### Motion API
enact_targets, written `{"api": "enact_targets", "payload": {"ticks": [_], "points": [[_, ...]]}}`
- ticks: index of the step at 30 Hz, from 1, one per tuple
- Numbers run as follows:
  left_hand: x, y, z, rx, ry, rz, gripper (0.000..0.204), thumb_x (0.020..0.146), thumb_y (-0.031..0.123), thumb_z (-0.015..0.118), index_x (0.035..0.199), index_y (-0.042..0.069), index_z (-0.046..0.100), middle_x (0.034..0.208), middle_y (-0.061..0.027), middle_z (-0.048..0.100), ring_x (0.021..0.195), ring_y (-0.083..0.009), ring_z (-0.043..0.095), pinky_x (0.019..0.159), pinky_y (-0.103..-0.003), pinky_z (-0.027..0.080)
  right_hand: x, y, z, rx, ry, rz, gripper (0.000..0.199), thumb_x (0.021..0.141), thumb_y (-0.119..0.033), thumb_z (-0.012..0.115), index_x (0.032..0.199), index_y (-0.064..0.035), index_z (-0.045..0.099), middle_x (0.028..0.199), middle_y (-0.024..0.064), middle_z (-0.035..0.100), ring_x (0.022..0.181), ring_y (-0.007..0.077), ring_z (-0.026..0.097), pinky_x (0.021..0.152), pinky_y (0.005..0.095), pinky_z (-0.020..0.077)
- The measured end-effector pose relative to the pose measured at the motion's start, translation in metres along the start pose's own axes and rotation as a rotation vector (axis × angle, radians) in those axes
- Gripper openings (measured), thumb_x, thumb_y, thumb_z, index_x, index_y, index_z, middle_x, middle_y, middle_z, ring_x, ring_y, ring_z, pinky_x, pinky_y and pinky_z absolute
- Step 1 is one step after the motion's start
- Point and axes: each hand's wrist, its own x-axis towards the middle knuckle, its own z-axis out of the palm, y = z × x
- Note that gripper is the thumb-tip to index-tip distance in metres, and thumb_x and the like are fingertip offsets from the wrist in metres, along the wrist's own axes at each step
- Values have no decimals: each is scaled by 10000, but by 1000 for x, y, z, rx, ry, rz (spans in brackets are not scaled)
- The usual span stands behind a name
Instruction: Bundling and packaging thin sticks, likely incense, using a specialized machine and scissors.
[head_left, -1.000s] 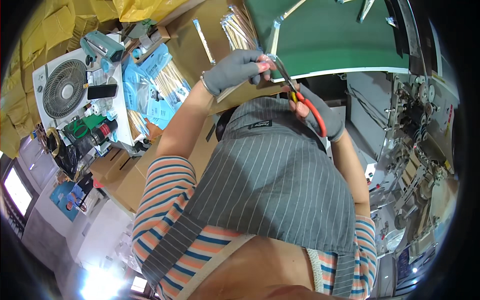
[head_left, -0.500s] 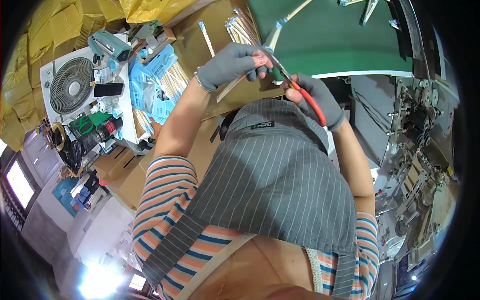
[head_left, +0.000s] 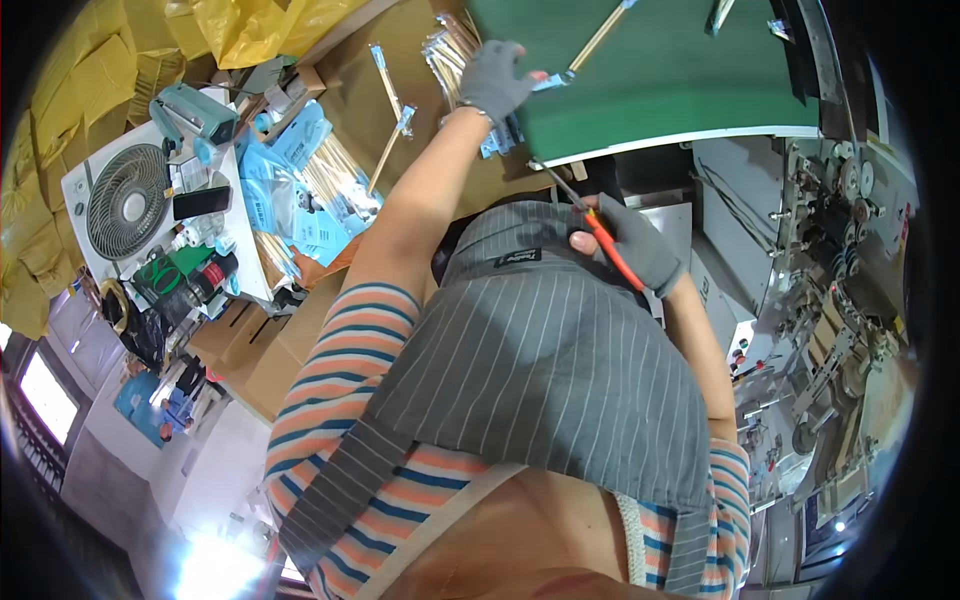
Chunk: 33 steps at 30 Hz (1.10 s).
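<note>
My left hand (head_left: 497,82), in a grey glove with bare fingertips, reaches over the left edge of the green belt (head_left: 670,95). Its thumb and fingers are apart, with the thumb tip beside the blue end of a clear-wrapped pair of wooden chopsticks (head_left: 597,42). Below and around this hand lies a bunch of similar wrapped chopsticks (head_left: 447,60), partly covered by it. My right hand (head_left: 640,245), gloved too, is closed around red-handled scissors (head_left: 612,248) in front of my apron. Their blades point up and left, toward the belt's near corner, and look closed.
Two loose wrapped packets (head_left: 390,150) lie on the brown cardboard surface. Left of it are blue bags of sticks (head_left: 300,190), a fan (head_left: 130,200) and a phone (head_left: 201,204). Machinery (head_left: 840,300) stands at the right. More packets (head_left: 720,15) lie farther along the belt.
My left hand has left the scissors' tip and moved up and left to the belt edge. A second packet now lies on the cardboard. My right hand has lowered slightly with the scissors.
</note>
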Motion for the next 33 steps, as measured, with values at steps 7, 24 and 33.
{"api": "enact_targets", "payload": {"ticks": [7,24,33], "points": [[-1,6,17,267,-141,154,334,747,416,706,879,126,606,962,-92,607,872,-268,594,768,-364,476,4,17,-27,152,211,2,475,857,-397,651,1097,2,555,941,94,613,881,173,574,814,300,457],[-30,52,-96,-1246,-587,-501,231,881,235,607,946,16,573,778,-46,586,686,-115,599,643,-243,486,40,-9,-61,395,-180,52,510,920,-447,541,1206,-26,520,891,-17,535,701,53,460,612,201,400],[-43,58,-101,-1215,-392,-534,340,875,175,579,1151,-25,585,829,-73,628,664,-106,584,625,-253,478,50,-15,-66,312,-173,22,535,937,-446,507,1270,-29,477,729,-25,466,605,55,443,524,199,341]]}}
